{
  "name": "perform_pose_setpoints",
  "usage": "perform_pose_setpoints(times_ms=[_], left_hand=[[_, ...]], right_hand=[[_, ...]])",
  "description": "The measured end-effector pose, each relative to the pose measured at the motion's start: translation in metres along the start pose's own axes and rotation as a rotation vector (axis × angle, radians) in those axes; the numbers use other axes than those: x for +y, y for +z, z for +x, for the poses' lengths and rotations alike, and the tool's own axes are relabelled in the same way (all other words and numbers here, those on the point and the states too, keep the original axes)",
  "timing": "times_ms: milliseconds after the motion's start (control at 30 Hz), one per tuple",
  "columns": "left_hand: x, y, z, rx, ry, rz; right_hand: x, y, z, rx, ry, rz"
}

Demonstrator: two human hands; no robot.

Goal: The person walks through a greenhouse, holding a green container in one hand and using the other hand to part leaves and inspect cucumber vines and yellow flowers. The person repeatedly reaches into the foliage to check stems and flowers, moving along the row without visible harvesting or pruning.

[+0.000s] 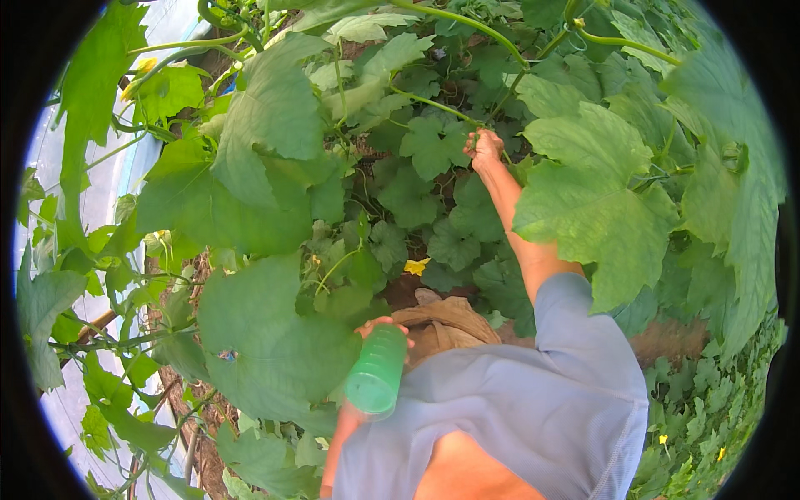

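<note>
My left hand (382, 326) is wrapped around a green translucent plastic bottle (378, 372), low in the head view and in front of my shirt. The bottle is tilted, its clear round end towards me. Farther out, at the end of my stretched right arm, my right hand (486, 147) has its fingers closed on a thin green vine stem (476, 124). Fingertips and stem are small here, so the exact grip is hard to make out. Lobed vine leaves (434, 145) surround that hand, and a large leaf (594, 187) partly covers the forearm.
Broad leaves (269, 337) hang close on the left, beside the bottle. Thick vine stems (469, 22) cross the top. A yellow flower (415, 267) shows among lower leaves. Pale plastic sheeting (94, 187) lies at the far left, with brown soil (672, 340) at the right.
</note>
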State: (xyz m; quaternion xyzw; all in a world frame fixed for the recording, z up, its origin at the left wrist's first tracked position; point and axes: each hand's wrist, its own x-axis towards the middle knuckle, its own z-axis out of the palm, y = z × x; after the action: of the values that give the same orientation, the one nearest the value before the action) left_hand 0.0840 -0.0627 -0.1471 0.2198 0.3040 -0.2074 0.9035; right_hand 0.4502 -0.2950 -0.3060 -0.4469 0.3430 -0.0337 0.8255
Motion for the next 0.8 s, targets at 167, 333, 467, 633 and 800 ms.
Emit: perform_pose_setpoints(times_ms=[167, 333, 467, 633, 800], left_hand=[[-0.004, -0.008, 0.005, -0.011, 0.005, 0.007], [-0.006, 0.024, -0.009, 0.109, 0.044, 0.001], [-0.008, 0.032, -0.013, 0.190, 0.089, 0.024], [-0.020, 0.026, -0.024, 0.118, 0.141, 0.016], [-0.042, -0.004, -0.012, -0.045, 0.250, -0.255]], right_hand=[[-0.002, -0.018, 0.000, -0.001, 0.040, -0.091], [0.011, -0.052, 0.031, -0.028, -0.577, -0.763], [0.007, -0.061, 0.016, -0.210, -0.817, -1.067], [0.031, -0.054, -0.061, -0.641, 0.010, -0.863], [0.058, -0.084, -0.228, -1.192, 0.876, -0.900]])
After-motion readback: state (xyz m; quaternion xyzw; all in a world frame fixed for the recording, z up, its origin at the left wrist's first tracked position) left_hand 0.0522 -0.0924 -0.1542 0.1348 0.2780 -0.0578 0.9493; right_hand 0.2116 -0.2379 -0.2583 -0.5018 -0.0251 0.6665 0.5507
